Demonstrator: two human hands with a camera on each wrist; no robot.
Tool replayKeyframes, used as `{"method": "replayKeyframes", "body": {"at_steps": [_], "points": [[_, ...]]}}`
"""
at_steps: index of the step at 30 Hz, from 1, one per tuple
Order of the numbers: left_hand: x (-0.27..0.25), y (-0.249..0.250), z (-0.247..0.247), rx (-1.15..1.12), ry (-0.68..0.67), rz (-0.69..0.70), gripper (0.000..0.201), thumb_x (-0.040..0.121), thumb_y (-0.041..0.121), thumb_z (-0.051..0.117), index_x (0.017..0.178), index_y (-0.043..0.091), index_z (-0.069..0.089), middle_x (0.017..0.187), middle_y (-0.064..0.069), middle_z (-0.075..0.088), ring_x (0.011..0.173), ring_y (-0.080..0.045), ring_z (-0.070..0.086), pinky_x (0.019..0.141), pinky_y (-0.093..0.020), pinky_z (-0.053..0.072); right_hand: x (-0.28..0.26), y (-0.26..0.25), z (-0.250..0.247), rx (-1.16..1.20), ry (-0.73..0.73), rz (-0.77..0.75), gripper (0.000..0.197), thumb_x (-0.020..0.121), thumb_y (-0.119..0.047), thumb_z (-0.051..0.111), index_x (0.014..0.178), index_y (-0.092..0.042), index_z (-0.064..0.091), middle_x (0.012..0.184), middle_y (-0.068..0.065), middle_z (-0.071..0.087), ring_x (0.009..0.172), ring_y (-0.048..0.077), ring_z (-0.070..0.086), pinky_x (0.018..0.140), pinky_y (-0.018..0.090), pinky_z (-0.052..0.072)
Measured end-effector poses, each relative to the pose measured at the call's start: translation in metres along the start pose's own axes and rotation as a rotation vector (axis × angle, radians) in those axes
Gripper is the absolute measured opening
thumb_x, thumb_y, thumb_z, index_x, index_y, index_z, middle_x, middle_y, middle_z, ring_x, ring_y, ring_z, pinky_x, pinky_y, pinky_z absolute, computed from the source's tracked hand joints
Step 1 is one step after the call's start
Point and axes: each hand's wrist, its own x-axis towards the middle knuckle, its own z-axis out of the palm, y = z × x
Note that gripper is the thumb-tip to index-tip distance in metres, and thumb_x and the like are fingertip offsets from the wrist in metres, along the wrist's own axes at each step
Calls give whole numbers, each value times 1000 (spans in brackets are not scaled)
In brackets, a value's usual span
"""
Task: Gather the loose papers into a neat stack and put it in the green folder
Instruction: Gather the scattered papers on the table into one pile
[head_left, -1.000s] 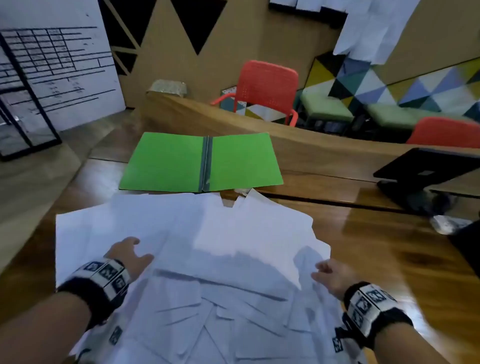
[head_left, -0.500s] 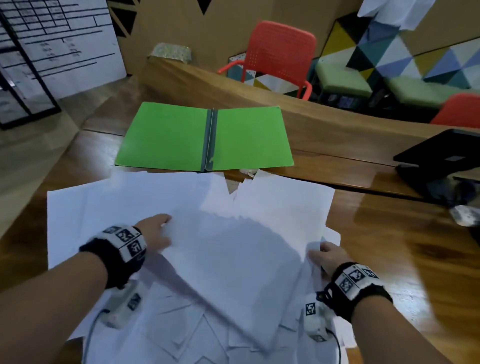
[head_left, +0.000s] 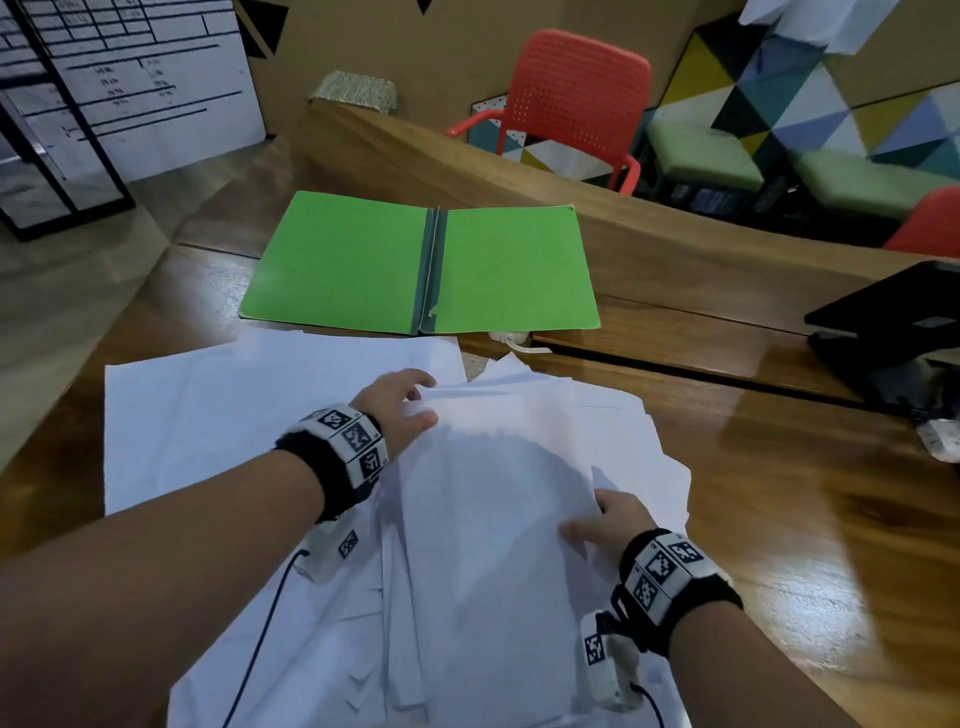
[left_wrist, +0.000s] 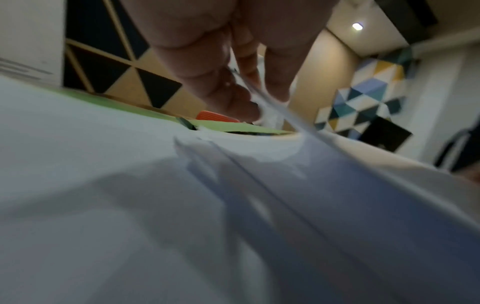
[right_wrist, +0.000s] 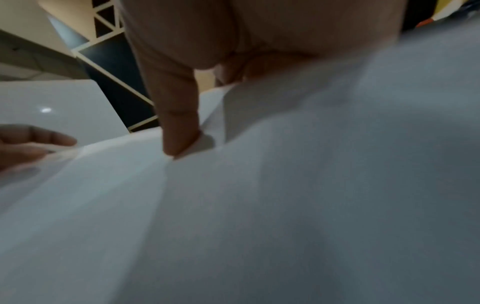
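Step in hand looked like the gathering part: papers were only half pulled together, nothing in the folder yet. Going left to right, with the green folder (head_left: 421, 267) as the landmark: a big loose sheet (head_left: 208, 415) lay flat on the near-left side of it, not yet gathered. Next, just in front of the folder's spine, the left hand (head_left: 397, 408) was pinching the far left corner of the bundle of papers (head_left: 498, 519) (the wrist view showed thumb and fingers clamped on a thin edge). Further right and nearer the person, the right hand (head_left: 605, 525) held the bundle's right edge, thumb on top; the fingers underneath were hidden. More sheets fanned out past it.

The bundle sat on the table (head_left: 779, 493) in front of the folder, its long axis running toward the folder, tipped slightly right. The folder lay open and flat, spine pointing away.

My guess for next: sweep in the stragglers, square the edges, then lift it forward.
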Motion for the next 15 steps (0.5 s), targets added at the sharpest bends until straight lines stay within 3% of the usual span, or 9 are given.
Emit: {"method": "replayKeyframes", "body": {"at_steps": [2,4,6,7,10,13,15], "points": [[-2,-19,-11,47,156,-149,58,81,38,62,132,19,43,131,-12,46,122,-31,48,104,-38,37,0,8,3,37,25,18,8,72,-3,66,76,-10,65,83,13,70,76,29,67,70,35,58],[-7,-49,-31,195,241,-485,78,73,47,65,137,17,32,139,-20,35,127,-40,40,106,-48,35,-1,13,2,95,53,34,12,76,-9,67,87,-10,66,94,15,71,88,33,67,83,42,56],[-18,-73,-48,195,200,-786,92,67,49,65,139,11,23,139,-23,31,126,-45,37,104,-52,36,0,16,0,124,54,25,14,79,-13,66,93,-11,63,98,13,69,92,32,66,82,39,54],[-23,-80,-54,149,179,-858,95,63,48,64,137,6,23,137,-25,33,125,-45,38,101,-51,38,0,16,0,130,54,22,13,80,-14,66,92,-12,63,99,13,69,92,32,66,82,38,53],[-26,-88,-57,125,154,-898,81,63,38,66,127,2,33,125,-23,50,112,-42,52,85,-43,43,4,19,2,141,74,14,11,75,-19,67,84,-18,62,99,13,70,91,32,66,87,45,54],[-26,-83,-59,181,24,-756,49,71,30,66,113,5,58,110,-18,65,98,-33,62,75,-32,46,5,24,5,161,82,19,24,66,-25,69,89,-19,64,98,12,71,90,33,67,86,48,55],[-26,-80,-55,179,-58,-646,37,80,26,65,111,7,64,121,-14,63,111,-30,59,87,-32,46,4,24,6,189,88,12,31,69,-22,68,99,-17,65,98,12,71,90,33,68,87,49,54]]}}
